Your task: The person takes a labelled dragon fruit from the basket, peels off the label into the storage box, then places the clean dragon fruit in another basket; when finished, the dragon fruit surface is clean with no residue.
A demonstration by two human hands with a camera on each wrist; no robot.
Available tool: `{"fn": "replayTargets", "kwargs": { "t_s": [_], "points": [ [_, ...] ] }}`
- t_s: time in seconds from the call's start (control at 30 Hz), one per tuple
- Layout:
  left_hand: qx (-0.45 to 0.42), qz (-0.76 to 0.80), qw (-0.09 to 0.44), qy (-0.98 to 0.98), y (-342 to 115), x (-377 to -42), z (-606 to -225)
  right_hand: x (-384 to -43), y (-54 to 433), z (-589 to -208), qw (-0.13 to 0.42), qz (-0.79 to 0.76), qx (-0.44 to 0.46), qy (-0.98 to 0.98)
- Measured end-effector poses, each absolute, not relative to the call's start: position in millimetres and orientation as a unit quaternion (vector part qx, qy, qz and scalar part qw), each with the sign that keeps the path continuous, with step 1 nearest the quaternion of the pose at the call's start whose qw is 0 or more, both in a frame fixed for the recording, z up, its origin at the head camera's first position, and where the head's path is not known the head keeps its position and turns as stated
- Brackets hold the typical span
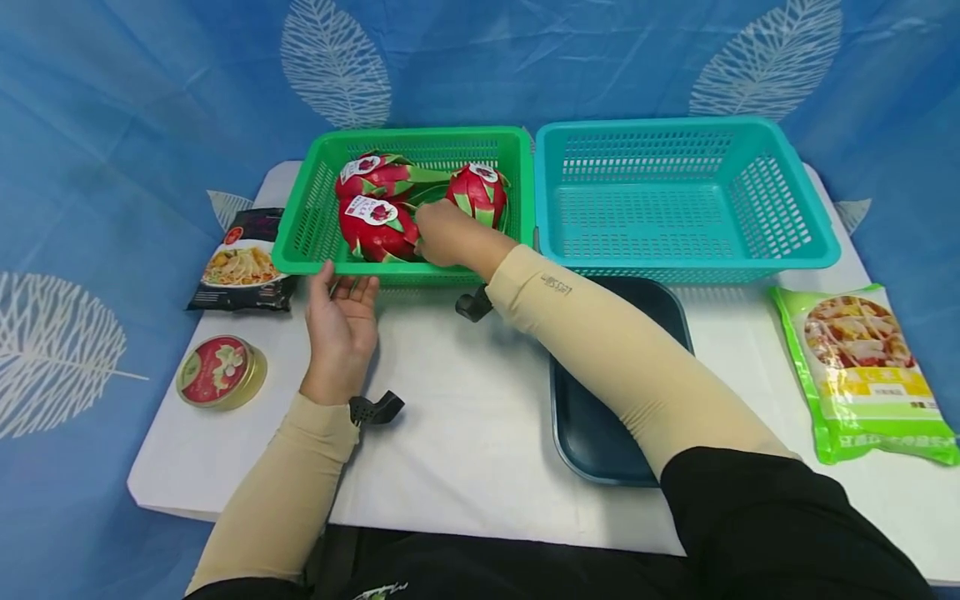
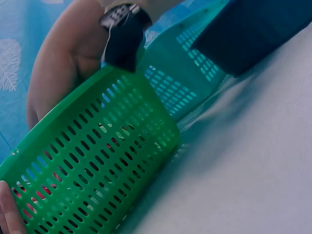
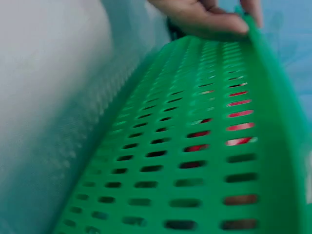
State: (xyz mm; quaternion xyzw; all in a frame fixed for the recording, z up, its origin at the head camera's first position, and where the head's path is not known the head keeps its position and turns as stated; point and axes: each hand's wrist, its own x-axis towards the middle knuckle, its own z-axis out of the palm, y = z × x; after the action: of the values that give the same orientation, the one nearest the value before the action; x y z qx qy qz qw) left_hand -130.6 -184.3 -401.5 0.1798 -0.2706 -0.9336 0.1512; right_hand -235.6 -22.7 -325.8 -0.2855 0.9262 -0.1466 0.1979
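Three red dragon fruits with green scales and white labels lie in a green basket (image 1: 321, 175): one at the back left (image 1: 386, 179), one at the front left (image 1: 375, 237), one on the right (image 1: 471, 193). My right hand (image 1: 457, 236) reaches over the basket's front rim, against the front-left dragon fruit's right end. Its fingertips are hidden, so whether they grip that fruit is unclear. With the palm turned up, my left hand (image 1: 342, 329) holds the front rim near the left corner, thumb at the rim, fingers against the outer wall. The right wrist view shows this hold as well.
A turquoise basket (image 1: 637, 221) stands right of the green one. My right forearm crosses a dark tray (image 1: 592, 417). On the left lie a black noodle packet (image 1: 243, 262) and a round tin (image 1: 221, 372); a green food bag (image 1: 870, 375) lies at the right.
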Motion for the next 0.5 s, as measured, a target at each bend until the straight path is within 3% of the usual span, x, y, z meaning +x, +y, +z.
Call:
{"fn": "replayTargets", "kwargs": {
  "t_s": [0.27,0.5],
  "points": [
    [0.171,-0.929,0.155,-0.289,-183,-130,-403,-240,-28,-336,0.175,-0.203,-0.237,0.934],
    [0.159,-0.927,0.161,-0.300,-183,-129,-402,-239,-25,-339,0.156,-0.215,-0.254,0.930]
  ]
}}
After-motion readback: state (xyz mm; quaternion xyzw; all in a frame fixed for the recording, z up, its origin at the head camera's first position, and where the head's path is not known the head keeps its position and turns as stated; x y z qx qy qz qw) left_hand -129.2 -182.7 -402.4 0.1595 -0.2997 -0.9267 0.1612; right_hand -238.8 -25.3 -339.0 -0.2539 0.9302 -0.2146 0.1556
